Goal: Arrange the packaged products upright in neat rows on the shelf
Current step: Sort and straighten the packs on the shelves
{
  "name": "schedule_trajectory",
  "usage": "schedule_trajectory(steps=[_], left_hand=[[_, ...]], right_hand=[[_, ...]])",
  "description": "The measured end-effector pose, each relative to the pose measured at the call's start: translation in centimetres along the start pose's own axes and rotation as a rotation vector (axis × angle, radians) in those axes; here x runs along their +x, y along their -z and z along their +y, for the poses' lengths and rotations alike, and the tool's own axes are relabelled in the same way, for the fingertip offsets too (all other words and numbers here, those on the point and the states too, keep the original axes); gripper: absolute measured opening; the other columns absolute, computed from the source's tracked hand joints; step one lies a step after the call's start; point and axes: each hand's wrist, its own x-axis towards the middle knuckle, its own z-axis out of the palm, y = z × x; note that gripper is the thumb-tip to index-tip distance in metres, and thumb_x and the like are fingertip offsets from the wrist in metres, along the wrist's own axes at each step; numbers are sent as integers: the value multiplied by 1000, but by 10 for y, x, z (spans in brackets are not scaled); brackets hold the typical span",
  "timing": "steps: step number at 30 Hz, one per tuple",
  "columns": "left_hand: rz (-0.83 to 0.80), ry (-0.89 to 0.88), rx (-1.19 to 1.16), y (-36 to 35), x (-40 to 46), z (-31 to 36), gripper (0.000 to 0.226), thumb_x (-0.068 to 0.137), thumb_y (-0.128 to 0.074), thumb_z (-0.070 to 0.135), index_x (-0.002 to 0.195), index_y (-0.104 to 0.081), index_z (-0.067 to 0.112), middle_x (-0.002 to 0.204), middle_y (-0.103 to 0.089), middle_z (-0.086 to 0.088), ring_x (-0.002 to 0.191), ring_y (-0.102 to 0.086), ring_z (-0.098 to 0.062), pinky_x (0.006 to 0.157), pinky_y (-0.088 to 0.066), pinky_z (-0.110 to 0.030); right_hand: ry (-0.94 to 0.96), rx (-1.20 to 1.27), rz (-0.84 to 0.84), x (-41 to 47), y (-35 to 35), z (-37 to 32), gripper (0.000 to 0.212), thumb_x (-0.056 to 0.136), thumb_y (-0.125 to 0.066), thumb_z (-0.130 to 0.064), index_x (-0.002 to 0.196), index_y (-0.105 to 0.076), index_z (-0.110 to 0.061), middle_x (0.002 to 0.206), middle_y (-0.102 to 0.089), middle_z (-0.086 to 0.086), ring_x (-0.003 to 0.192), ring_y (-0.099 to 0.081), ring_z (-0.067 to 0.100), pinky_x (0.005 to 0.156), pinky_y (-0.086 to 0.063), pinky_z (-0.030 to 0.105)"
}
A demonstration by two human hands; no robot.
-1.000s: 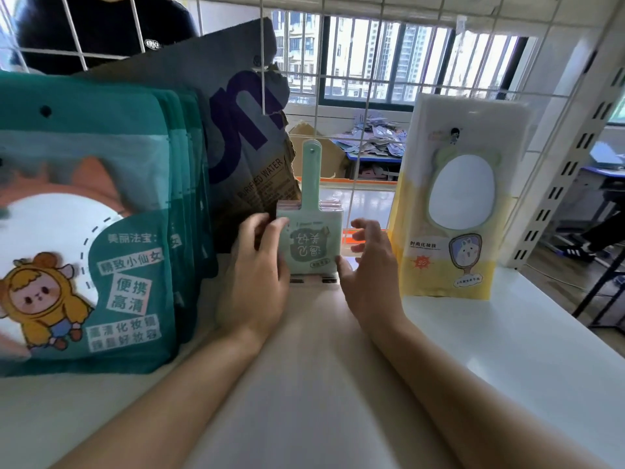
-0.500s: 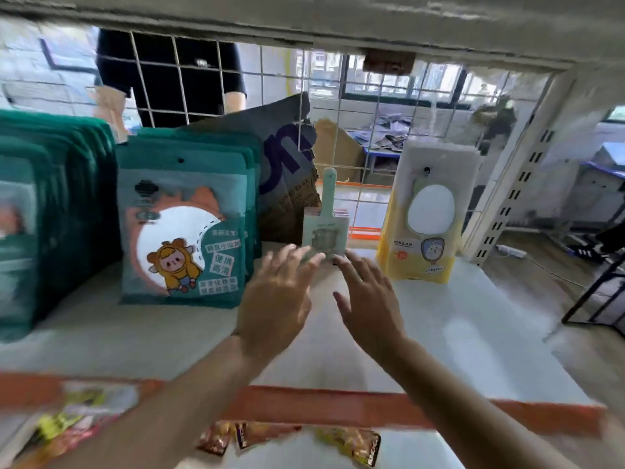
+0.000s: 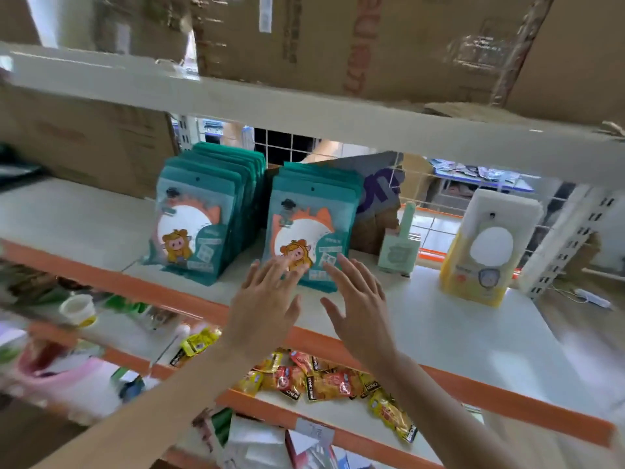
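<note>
Two rows of teal mirror packets stand upright on the white shelf [image 3: 439, 326]: one row at the left [image 3: 196, 228] and one nearer the middle [image 3: 311, 228]. A small stack of green hand-mirror packs [image 3: 399, 252] stands right of them, and a yellow-and-white stack [image 3: 483, 252] stands further right. My left hand [image 3: 263, 309] and my right hand [image 3: 358, 306] hover over the shelf's front edge, fingers spread and straight, holding nothing. The fingertips overlap the front of the middle teal row.
Cardboard boxes [image 3: 406, 38] fill the shelf above. A dark paper bag [image 3: 378, 194] leans behind the teal packets against the wire grid back. The lower shelf holds loose yellow and red snack packets [image 3: 324, 380] and a white cup [image 3: 78, 309].
My hands let go of the green hand-mirror packs and drew back toward the shelf's front. The view pulled away and upward, showing the whole shelf and the one above.
</note>
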Motion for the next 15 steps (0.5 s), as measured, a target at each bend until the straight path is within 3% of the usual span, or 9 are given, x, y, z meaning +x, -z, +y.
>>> schedule_trajectory(steps=[5, 11, 15], left_hand=[[89, 103, 93, 27, -22, -69, 51, 79, -69, 22, 126, -52, 18, 128, -57, -5, 120, -53, -26, 102, -30, -43], [142, 224, 190, 76, -62, -172, 47, 83, -38, 31, 122, -58, 14, 120, -62, -8, 111, -59, -28, 96, -43, -47], [157, 306, 253, 113, -93, -238, 47, 82, -36, 31, 119, -60, 12, 117, -62, -9, 109, -59, -29, 91, -48, -50]], right_hand=[[66, 45, -65, 30, -29, -67, 57, 74, -77, -18, 127, -56, -15, 134, -55, 8, 126, -49, 32, 102, -37, 50], [187, 154, -188, 67, -73, -165, 55, 88, -64, -20, 139, -43, -17, 148, -38, 2, 140, -27, 22, 116, -14, 37], [261, 234, -228, 84, -104, -235, 54, 94, -55, -27, 143, -34, -25, 152, -29, -6, 143, -17, 16, 112, -2, 25]])
